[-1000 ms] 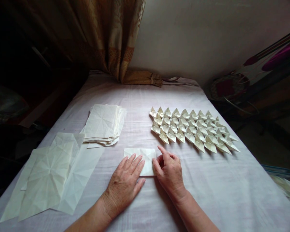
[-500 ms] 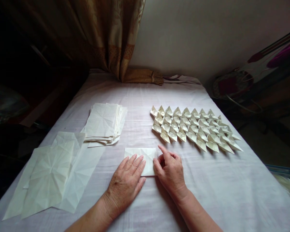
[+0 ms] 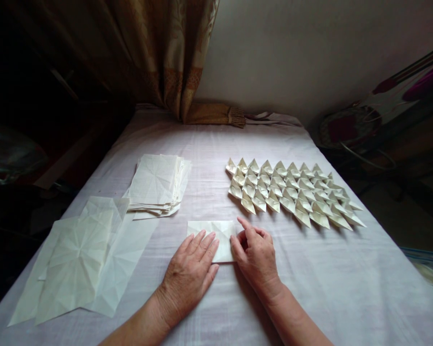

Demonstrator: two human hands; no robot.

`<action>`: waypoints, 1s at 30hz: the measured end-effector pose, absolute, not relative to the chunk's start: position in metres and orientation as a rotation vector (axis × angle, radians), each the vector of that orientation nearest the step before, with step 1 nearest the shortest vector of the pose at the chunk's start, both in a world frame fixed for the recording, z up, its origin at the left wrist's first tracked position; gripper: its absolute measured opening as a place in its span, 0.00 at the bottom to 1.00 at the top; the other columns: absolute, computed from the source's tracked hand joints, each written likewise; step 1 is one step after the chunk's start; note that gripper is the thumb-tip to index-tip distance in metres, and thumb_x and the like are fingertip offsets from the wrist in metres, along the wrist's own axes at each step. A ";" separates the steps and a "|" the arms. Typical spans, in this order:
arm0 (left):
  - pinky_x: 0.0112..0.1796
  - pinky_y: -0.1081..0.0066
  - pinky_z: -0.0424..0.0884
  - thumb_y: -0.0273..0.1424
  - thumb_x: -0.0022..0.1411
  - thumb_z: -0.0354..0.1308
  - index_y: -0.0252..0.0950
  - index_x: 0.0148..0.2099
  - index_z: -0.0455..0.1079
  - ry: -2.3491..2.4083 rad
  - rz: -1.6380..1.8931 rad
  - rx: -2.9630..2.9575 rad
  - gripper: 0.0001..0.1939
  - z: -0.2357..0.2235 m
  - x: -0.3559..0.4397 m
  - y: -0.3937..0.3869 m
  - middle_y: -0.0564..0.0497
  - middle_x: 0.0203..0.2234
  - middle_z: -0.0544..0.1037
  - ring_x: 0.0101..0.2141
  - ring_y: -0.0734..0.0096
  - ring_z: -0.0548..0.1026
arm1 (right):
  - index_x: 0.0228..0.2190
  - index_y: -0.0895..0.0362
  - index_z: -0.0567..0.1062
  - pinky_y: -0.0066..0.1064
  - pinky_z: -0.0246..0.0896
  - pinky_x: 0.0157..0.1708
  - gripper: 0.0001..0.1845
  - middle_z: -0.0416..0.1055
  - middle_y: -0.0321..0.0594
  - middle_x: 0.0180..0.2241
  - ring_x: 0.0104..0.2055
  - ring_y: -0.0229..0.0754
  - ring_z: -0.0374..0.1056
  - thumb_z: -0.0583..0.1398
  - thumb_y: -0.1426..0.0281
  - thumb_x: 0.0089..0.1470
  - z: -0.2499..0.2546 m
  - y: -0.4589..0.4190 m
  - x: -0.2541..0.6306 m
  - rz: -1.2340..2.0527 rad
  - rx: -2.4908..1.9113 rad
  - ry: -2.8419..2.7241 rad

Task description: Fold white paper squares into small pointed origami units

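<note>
Folded white paper rectangle [image 3: 223, 242] sits near-side left of the cream pointed folded-paper grid [image 3: 287, 193], long axis unclear, left hand [image 3: 190, 269] flat with fingers barely spread over its side away from the grid, right hand [image 3: 255, 252] nearer the grid, thumb at its edge, can't tell if pinching.

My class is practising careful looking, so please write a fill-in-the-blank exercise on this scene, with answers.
The ____ hand rests its fingers flat on the folded paper.
Pointed paper shapes lie to the ____ of the paper stack.
At the back, a brown ____ hangs in folds.
Missing words: left; right; curtain.
</note>
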State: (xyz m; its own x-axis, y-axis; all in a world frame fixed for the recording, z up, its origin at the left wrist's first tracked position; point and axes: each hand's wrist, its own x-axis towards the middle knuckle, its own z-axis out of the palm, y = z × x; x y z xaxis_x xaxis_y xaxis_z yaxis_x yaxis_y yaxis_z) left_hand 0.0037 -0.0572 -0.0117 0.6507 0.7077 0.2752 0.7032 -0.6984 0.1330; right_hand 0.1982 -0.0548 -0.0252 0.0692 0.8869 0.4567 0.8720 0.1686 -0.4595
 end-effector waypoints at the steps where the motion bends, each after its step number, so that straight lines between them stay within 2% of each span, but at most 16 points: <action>1: 0.57 0.60 0.62 0.36 0.69 0.50 0.37 0.62 0.64 1.217 0.478 2.842 0.22 -0.012 0.004 -0.057 0.49 0.59 0.70 0.59 0.60 0.67 | 0.50 0.61 0.70 0.37 0.58 0.44 0.19 0.72 0.32 0.22 0.28 0.40 0.69 0.55 0.70 0.58 -0.025 -0.055 0.198 0.031 -1.675 -1.771; 21: 0.58 0.61 0.60 0.34 0.68 0.50 0.37 0.62 0.64 1.235 0.457 2.851 0.22 -0.011 0.004 -0.057 0.50 0.60 0.70 0.59 0.61 0.66 | 0.49 0.61 0.71 0.37 0.56 0.45 0.18 0.73 0.34 0.23 0.28 0.40 0.69 0.54 0.70 0.59 -0.027 -0.053 0.197 0.034 -1.703 -1.771; 24: 0.58 0.60 0.60 0.35 0.68 0.50 0.37 0.62 0.64 1.227 0.446 2.837 0.22 -0.011 0.004 -0.057 0.49 0.60 0.69 0.59 0.61 0.66 | 0.44 0.58 0.73 0.36 0.55 0.44 0.13 0.74 0.36 0.26 0.30 0.40 0.69 0.54 0.70 0.59 -0.024 -0.054 0.198 0.067 -1.683 -1.770; 28: 0.58 0.60 0.60 0.35 0.68 0.50 0.37 0.63 0.63 1.216 0.460 2.810 0.22 -0.011 0.004 -0.056 0.48 0.60 0.69 0.59 0.59 0.66 | 0.30 0.54 0.74 0.37 0.52 0.47 0.07 0.74 0.38 0.33 0.37 0.41 0.69 0.56 0.70 0.58 -0.016 -0.059 0.198 0.180 -1.643 -1.837; 30: 0.58 0.59 0.59 0.35 0.68 0.50 0.37 0.63 0.64 1.222 0.472 2.797 0.22 -0.012 0.004 -0.056 0.48 0.60 0.69 0.60 0.59 0.65 | 0.29 0.54 0.74 0.39 0.50 0.49 0.06 0.73 0.40 0.37 0.41 0.44 0.68 0.59 0.67 0.55 -0.012 -0.064 0.196 0.198 -1.663 -1.846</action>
State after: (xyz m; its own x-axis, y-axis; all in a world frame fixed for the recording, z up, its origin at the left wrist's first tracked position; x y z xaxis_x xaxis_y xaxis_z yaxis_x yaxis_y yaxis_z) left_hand 0.0039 -0.0565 -0.0123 0.6403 0.7243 0.2559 0.7081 -0.6856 0.1688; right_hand 0.1956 -0.0644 -0.0122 0.0032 0.9357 0.3527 0.8398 0.1889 -0.5089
